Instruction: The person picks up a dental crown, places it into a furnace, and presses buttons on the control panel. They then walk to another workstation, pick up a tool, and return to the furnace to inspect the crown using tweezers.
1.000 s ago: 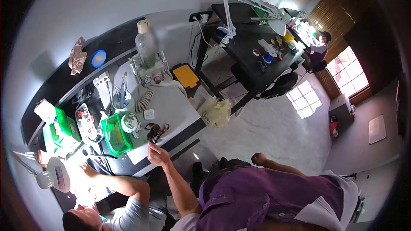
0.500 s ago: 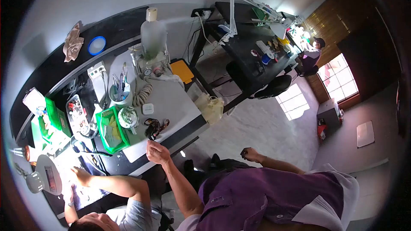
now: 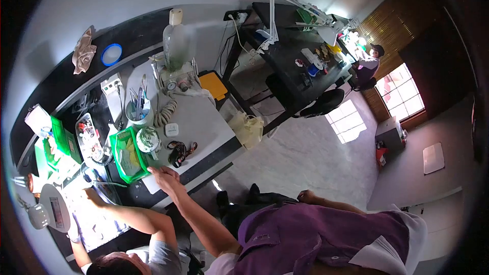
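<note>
My left hand (image 3: 166, 179) reaches over the front edge of the grey bench, with its forefinger stretched out to the near corner of a green plastic basket (image 3: 127, 154). Pale papers or packets lie in the basket. Just beyond my hand is a dark, glossy, looped object (image 3: 180, 154), resting by itself on the grey surface. A round whitish container (image 3: 148, 139) and a small white square case (image 3: 171, 130) stand behind it. Down at my right side hangs my right hand (image 3: 306, 196), fingers curled in; what they hold, if anything, is hidden.
A co-worker's arm (image 3: 127, 218) works under a bright lamp (image 3: 53, 209) at my left. Farther back on the bench stand a cup of tools (image 3: 139, 112) and a coiled hose (image 3: 165, 112). A black chair (image 3: 321, 104) and another bench (image 3: 285, 53) are to the right.
My left hand has moved left, from beside the dark looped object to the green basket's corner. My right hand has shifted slightly right and down. The basket and looped object stay in place.
</note>
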Motion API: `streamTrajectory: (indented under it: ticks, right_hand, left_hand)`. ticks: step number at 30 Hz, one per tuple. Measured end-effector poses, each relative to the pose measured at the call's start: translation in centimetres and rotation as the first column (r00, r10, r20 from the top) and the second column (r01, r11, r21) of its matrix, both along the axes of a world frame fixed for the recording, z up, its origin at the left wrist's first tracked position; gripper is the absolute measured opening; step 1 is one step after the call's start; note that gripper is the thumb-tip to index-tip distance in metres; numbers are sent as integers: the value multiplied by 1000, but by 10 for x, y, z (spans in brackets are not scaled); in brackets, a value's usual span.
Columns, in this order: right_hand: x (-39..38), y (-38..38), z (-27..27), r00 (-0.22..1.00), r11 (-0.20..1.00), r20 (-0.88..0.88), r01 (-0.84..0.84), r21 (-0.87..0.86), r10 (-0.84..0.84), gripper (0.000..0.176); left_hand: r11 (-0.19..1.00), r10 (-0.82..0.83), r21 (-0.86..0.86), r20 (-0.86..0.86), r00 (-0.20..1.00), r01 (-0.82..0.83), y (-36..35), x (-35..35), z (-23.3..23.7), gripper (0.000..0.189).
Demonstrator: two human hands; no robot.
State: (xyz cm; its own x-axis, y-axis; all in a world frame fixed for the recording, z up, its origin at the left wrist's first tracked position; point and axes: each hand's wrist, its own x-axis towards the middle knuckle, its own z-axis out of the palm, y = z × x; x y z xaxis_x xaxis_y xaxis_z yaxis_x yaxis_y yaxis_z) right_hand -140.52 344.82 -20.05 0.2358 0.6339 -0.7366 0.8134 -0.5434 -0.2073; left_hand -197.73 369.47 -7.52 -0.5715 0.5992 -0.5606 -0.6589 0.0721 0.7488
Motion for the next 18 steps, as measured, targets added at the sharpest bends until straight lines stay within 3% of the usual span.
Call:
streamTrajectory:
  ticks: [6, 9, 11, 14, 15, 17, 18]
  right_hand:
    - [-18, 15, 16, 996, 995, 8, 84, -45, -83, 21]
    - [-41, 30, 21, 997, 999, -80, 23, 27, -21, 15]
    - [-52, 33, 13, 984, 993, -151, 106, 44, -98, 14]
    - [-62, 36, 10, 961, 983, -235, 168, 77, -146, 14]
    - [-61, 33, 3, 960, 982, -243, 167, 90, -141, 15]
    - [-64, 29, -5, 976, 986, -191, 126, 109, -103, 19]
    - [-66, 25, -3, 990, 991, -123, 83, 107, -69, 22]
  left_hand:
    - [984, -73, 179, 296, 952, 20, 11, -43, 0, 61]
    - [981, -122, 179, 254, 960, 78, 7, -43, 3, 60]
    - [977, -175, 158, 204, 963, 144, 4, -38, 4, 62]
    - [968, -249, -76, -166, 954, 239, -8, -9, -6, 67]
    - [981, -184, -12, -375, 909, 194, -11, 7, -29, 69]
    - [980, -182, -79, -728, 661, 182, -24, 35, -69, 67]
    - [961, -274, -221, -838, 472, 165, -34, 50, -75, 63]
